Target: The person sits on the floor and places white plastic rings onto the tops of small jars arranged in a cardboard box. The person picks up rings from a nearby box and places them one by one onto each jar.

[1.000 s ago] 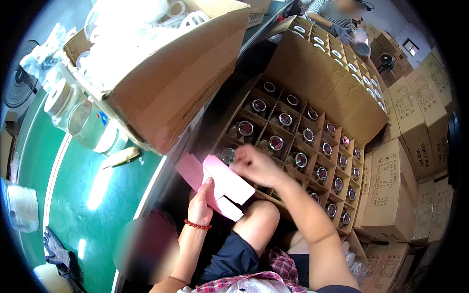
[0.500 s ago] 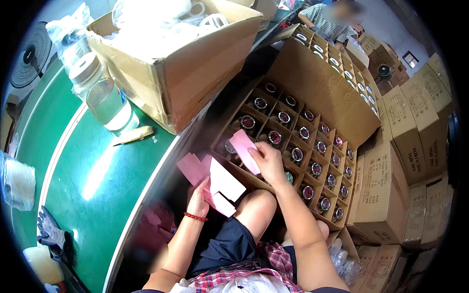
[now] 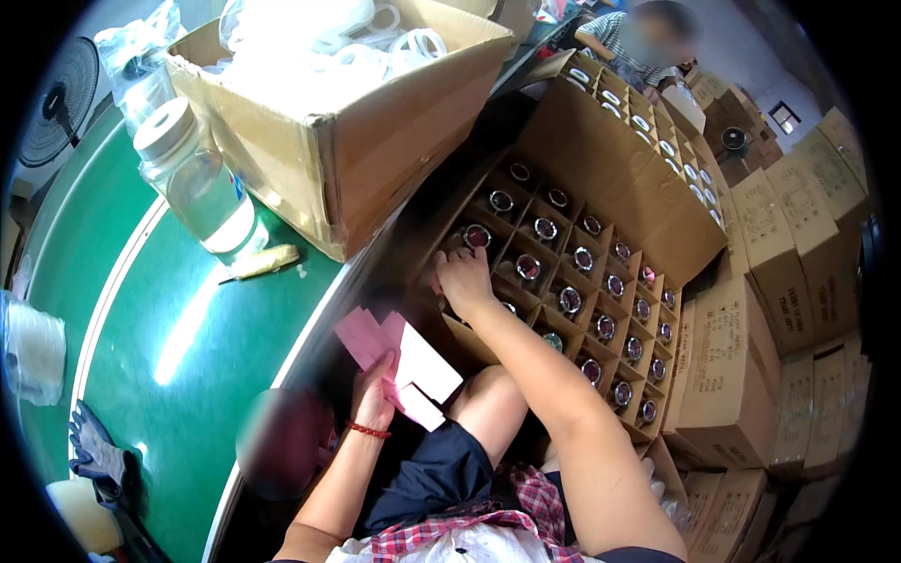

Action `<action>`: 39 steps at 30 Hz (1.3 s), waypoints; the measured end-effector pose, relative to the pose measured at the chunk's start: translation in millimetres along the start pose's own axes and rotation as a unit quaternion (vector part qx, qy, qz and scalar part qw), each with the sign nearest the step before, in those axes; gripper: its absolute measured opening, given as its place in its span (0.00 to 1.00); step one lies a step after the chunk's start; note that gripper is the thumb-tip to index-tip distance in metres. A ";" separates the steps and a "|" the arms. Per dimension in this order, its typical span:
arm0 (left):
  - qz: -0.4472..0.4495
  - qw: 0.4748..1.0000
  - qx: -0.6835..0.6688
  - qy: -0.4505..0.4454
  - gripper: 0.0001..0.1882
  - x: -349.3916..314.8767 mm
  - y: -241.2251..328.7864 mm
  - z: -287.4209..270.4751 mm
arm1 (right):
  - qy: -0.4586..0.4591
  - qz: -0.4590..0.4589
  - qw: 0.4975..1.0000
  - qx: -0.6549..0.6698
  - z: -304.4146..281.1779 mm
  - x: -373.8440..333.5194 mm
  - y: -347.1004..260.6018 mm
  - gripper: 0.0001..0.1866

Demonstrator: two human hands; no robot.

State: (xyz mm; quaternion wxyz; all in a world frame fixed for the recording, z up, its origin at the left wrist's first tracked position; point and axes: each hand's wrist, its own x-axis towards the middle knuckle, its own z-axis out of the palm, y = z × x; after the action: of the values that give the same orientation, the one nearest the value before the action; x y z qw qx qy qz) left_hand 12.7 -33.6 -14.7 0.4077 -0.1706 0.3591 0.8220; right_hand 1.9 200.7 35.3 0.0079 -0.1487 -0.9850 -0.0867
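My left hand (image 3: pixel 373 402), with a red bead bracelet at its wrist, grips a fanned bunch of pink and white paper slips (image 3: pixel 413 361) above my knee. My right hand (image 3: pixel 465 284) reaches to the near left corner of a divided cardboard carton (image 3: pixel 601 178). Its fingers are bent down at a corner compartment, their tips partly hidden, and no slip shows clearly in them. Round silvery-rimmed glass pieces (image 3: pixel 527 267) with dark red insides stand in the compartments, one beside my right fingers.
On the green table (image 3: pixel 188 450) are an open carton (image 3: pixel 404 131) of white rings, a clear jar (image 3: pixel 202 188), a yellow-handled tool (image 3: pixel 263 264) and a glove (image 3: pixel 99 450). Stacked cartons (image 3: pixel 727 375) stand at right. Another person (image 3: pixel 629 42) is at the far end.
My right hand has moved left and down with its pink slip to the carton's corner compartment; the slip is now out of sight. The left hand still holds its bunch, slightly lower.
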 end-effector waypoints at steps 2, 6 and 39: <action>0.024 1.000 -0.016 -0.008 0.19 -0.5 3.3 -6.9 | -0.016 0.061 0.986 0.152 -12.9 -8.5 0.6 0.20; 0.055 0.998 -0.026 -0.005 0.15 -2.3 0.7 -2.3 | -0.003 0.077 0.961 0.267 -20.1 -50.9 10.0 0.34; 0.037 0.987 0.108 -0.115 0.19 -48.1 -24.2 42.2 | 0.074 0.235 0.752 0.611 -33.3 -183.4 -44.8 0.12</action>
State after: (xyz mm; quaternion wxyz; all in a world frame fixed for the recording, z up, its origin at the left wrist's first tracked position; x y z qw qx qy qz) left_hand 61.7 -19.2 30.8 0.4314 -0.0161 0.4028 0.8071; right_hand 163.6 99.3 53.0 0.1901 -0.3322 -0.7586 0.5273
